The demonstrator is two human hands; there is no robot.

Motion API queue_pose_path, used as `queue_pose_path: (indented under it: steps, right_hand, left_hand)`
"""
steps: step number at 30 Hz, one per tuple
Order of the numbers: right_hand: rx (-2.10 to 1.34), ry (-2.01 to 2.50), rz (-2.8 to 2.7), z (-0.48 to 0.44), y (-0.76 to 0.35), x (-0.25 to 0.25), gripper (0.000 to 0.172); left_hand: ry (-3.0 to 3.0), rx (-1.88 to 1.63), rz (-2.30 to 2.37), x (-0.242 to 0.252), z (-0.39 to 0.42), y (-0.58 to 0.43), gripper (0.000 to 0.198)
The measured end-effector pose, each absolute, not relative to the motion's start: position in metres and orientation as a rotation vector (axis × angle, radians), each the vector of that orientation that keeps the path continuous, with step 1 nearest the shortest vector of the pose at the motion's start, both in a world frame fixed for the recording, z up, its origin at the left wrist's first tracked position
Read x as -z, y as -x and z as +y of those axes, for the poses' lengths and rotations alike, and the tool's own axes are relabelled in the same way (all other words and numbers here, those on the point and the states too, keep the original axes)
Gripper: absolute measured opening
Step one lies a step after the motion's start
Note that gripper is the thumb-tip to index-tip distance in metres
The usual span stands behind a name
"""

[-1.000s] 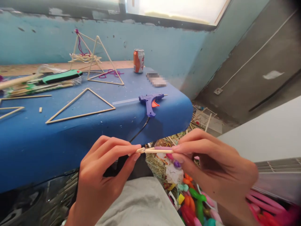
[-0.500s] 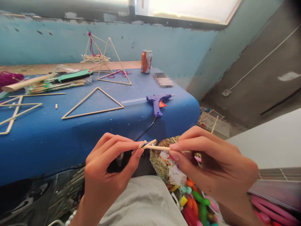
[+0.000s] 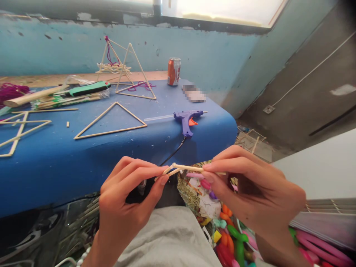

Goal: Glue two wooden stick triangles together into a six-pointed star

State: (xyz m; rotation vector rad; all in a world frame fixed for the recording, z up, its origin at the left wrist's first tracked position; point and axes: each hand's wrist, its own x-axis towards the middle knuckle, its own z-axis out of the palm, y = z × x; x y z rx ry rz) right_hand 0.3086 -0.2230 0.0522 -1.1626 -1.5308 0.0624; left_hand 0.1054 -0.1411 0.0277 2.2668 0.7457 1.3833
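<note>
My left hand (image 3: 129, 194) is closed in a pinch on thin wooden sticks (image 3: 174, 171) that meet in a narrow corner. Between the thumb and fingers of my right hand (image 3: 254, 189) is another wooden stick (image 3: 189, 168), held nearly level. Its left end meets the corner of the left-hand sticks, where a pale, shiny blob shows. Beyond my hands, a purple glue gun (image 3: 185, 120) with an orange trigger lies on the blue table (image 3: 116, 148). A flat triangle of sticks (image 3: 111, 132) lies to its left.
Farther back are a stick pyramid (image 3: 130, 70) with purple string, a drink can (image 3: 174, 72) and a blurred flat object (image 3: 194, 94). A green-black cutter (image 3: 89, 89) rests on bagged sticks at left. Colourful balloons (image 3: 236, 237) and straw (image 3: 185, 189) lie below the table.
The right-hand stick's left end has risen from below the left-hand sticks' tips to their corner. Both hands keep their pinch; the view has shifted slightly.
</note>
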Motion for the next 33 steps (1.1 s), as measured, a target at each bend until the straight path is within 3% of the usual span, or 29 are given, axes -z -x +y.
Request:
queue_pose_path:
  steps: [18,33]
  right_hand:
    - [-0.091,1.162,-1.624,-0.221,-0.32,-0.058,0.02]
    - [-0.086,1.136,-1.659,-0.219,-0.32,-0.062,0.025]
  left_hand:
    - [-2.354,-1.427,0.788,-0.03,-0.141,-0.102,0.026]
    - [-2.36,-1.411,0.823,-0.029,-0.144,-0.098,0.025]
